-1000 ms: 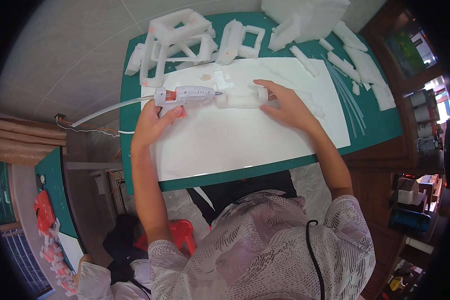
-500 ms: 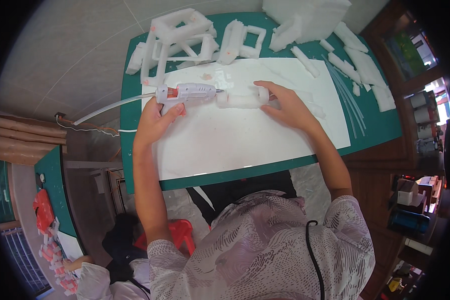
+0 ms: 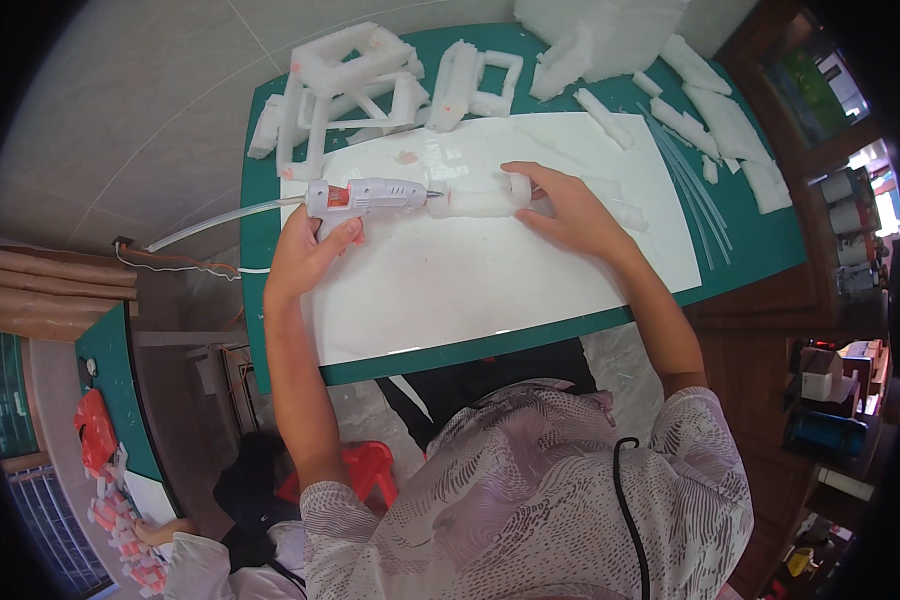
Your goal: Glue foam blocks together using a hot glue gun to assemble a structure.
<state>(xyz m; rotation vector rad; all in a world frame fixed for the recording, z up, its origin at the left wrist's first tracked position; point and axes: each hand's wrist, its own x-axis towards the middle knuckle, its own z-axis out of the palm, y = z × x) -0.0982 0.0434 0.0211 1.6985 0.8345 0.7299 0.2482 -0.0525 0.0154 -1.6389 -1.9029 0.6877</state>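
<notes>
A white and grey hot glue gun [image 3: 375, 196] with a red trigger area lies in my left hand [image 3: 305, 250], whose fingers wrap its handle. A long clear glue stick [image 3: 220, 220] sticks out of the gun's back. Its nozzle is at the left end of a white foam piece [image 3: 482, 204], apparently touching it. My right hand [image 3: 570, 210] grips the foam's right end between thumb and fingers, next to an upright round end. Part of that end is hidden by the fingers.
Under both hands is a white board [image 3: 450, 300] on a green table [image 3: 770, 250]. Foam frames [image 3: 355, 60], a large foam block [image 3: 610, 40] and loose foam strips [image 3: 685, 125] stand along the far side. Clear glue sticks [image 3: 695, 200] lie at right. Another person's arm [image 3: 170, 530] shows lower left.
The glue gun's nozzle has come slightly lower along the left end of the foam piece. My right hand keeps its grip, and the whole view has shifted a little.
</notes>
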